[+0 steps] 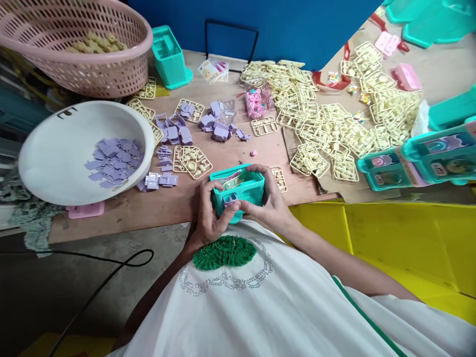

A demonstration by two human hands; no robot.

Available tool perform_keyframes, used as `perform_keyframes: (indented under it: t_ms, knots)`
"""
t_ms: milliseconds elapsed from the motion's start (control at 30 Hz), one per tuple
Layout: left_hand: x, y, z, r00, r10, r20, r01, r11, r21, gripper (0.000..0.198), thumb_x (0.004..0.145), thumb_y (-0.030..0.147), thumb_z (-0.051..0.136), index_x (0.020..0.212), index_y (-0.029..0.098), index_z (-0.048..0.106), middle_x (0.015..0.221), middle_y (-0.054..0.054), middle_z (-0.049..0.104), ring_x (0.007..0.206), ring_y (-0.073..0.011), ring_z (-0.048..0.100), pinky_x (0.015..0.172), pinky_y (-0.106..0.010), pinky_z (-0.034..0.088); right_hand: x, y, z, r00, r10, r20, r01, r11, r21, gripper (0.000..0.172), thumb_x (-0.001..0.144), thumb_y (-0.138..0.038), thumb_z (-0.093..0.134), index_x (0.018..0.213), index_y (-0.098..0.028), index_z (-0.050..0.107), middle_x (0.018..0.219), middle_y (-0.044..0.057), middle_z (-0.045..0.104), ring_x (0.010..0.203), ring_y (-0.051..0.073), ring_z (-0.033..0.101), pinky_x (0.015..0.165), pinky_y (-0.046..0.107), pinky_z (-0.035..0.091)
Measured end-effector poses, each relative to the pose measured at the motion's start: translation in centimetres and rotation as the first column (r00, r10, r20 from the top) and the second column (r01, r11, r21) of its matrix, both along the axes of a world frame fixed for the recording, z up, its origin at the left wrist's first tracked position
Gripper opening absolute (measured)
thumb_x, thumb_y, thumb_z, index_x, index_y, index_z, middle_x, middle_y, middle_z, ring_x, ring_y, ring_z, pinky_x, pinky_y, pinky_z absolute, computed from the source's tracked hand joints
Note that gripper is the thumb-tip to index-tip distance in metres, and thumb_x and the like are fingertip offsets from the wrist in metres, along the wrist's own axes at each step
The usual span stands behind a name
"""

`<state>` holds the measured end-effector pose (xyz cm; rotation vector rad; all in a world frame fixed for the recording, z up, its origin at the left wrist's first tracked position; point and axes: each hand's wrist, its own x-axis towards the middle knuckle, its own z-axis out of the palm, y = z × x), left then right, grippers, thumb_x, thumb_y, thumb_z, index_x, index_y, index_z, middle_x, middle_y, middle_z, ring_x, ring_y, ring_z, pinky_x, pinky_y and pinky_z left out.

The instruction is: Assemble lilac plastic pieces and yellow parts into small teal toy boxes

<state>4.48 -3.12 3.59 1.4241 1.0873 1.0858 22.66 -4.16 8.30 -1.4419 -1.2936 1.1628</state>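
Between my two hands is a teal plastic box [253, 187], tilted toward me at the table's front edge. Its upper side is open, and printed paper and cream pieces show inside. My left hand [210, 215] wraps around the box's left end, thumb on the front. My right hand [273, 203] grips the right end, its thumb pressing beside a small purple plastic part [229, 199] on the front face. Both thumbs touch or nearly touch that part. A small pink piece [254, 153] lies just beyond the box.
A white bowl [44, 153] of purple parts and a pink basket [130, 74] stand at left. Purple parts [178, 134] lie near the bowl. Cream sprue frames [327, 129] pile up at right, beside more teal boxes [383, 171]. A blue panel [290, 29] rises behind.
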Motion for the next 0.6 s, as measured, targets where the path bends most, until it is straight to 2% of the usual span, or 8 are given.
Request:
perform_keyframes:
  t_ms: [100,200,267,333,400,433,533,600]
  knots:
    - [0.0,0.0,0.5,0.999,0.017,0.040,-0.017,1.000,0.012,0.048,0.096,0.063,0.071,0.124,0.028,0.054,0.117,-0.005,0.059,0.104,-0.0223,0.061,0.095,-0.034,0.052,-0.9,-0.1,0.1,0.999,-0.041,0.025,0.041,0.999,0.010,0.068,0.084,-0.052,0.085,0.133,-0.027,0.044,0.137,0.010,0.060,0.128,0.028,0.063,0.111,0.044,0.056]
    - [0.1,0.3,1.4,0.998,0.019,0.051,-0.014,0.995,-0.101,0.046,0.100,0.059,0.066,0.134,0.029,0.054,0.129,-0.007,0.063,0.114,-0.0242,0.065,0.100,-0.035,0.053,-0.6,0.3,0.2,0.999,-0.014,0.050,0.013,1.000,0.018,0.073,0.086,-0.057,0.084,0.140,-0.027,0.044,0.143,0.012,0.061,0.129,0.028,0.064,0.108,0.044,0.057]
    - [0.1,0.9,1.7,0.997,0.073,0.009,-0.071,0.987,-0.142,0.046,0.103,0.059,0.061,0.138,0.030,0.055,0.134,-0.008,0.064,0.120,-0.0257,0.065,0.102,-0.037,0.054,0.8,1.3,0.1,0.993,-0.002,0.119,-0.012,0.993,0.121,0.078,0.089,-0.057,0.082,0.150,-0.026,0.044,0.148,0.015,0.061,0.129,0.029,0.066,0.106,0.045,0.058]
    - [0.0,1.8,1.6,0.992,0.126,-0.027,-0.128,0.983,-0.132,0.046,0.104,0.064,0.057,0.135,0.029,0.058,0.132,-0.008,0.066,0.119,-0.0262,0.065,0.104,-0.038,0.054,3.2,3.0,0.0,0.965,-0.050,0.257,-0.027,0.957,0.288,0.070,0.094,-0.052,0.078,0.152,-0.026,0.050,0.142,0.015,0.066,0.127,0.030,0.067,0.103,0.048,0.058]
    - [0.0,2.8,1.4,0.984,0.169,-0.051,-0.174,0.978,-0.113,0.051,0.101,0.069,0.057,0.131,0.028,0.061,0.130,-0.008,0.068,0.121,-0.0271,0.064,0.108,-0.041,0.053,5.7,5.1,-0.1,0.899,-0.120,0.421,-0.058,0.920,0.387,0.039,0.101,-0.041,0.069,0.136,-0.024,0.067,0.121,0.013,0.075,0.109,0.028,0.071,0.097,0.047,0.058]
    - [0.0,3.2,1.3,0.980,0.188,-0.059,-0.193,0.975,-0.107,0.054,0.100,0.072,0.058,0.130,0.028,0.063,0.129,-0.009,0.068,0.121,-0.0275,0.064,0.109,-0.042,0.052,6.8,6.2,-0.2,0.861,-0.106,0.498,-0.109,0.917,0.384,0.026,0.103,-0.036,0.065,0.122,-0.023,0.075,0.113,0.013,0.076,0.100,0.026,0.072,0.091,0.045,0.059]
    - [0.3,4.1,0.8,0.972,0.229,-0.050,-0.233,0.966,-0.109,0.060,0.097,0.077,0.059,0.128,0.026,0.065,0.126,-0.009,0.070,0.117,-0.0270,0.065,0.105,-0.041,0.054,8.6,9.4,-1.1,0.704,0.071,0.706,-0.335,0.911,0.241,0.016,0.096,-0.026,0.071,0.103,-0.020,0.084,0.103,0.014,0.078,0.097,0.028,0.068,0.089,0.045,0.056]
    - [0.6,4.3,0.3,0.973,0.229,-0.021,-0.229,0.966,-0.116,0.061,0.096,0.078,0.058,0.128,0.026,0.066,0.126,-0.009,0.071,0.115,-0.0259,0.067,0.103,-0.039,0.056,8.6,11.0,-1.9,0.625,0.137,0.768,-0.403,0.900,0.167,0.013,0.090,-0.018,0.074,0.092,-0.019,0.086,0.094,0.014,0.078,0.094,0.028,0.065,0.088,0.044,0.055]
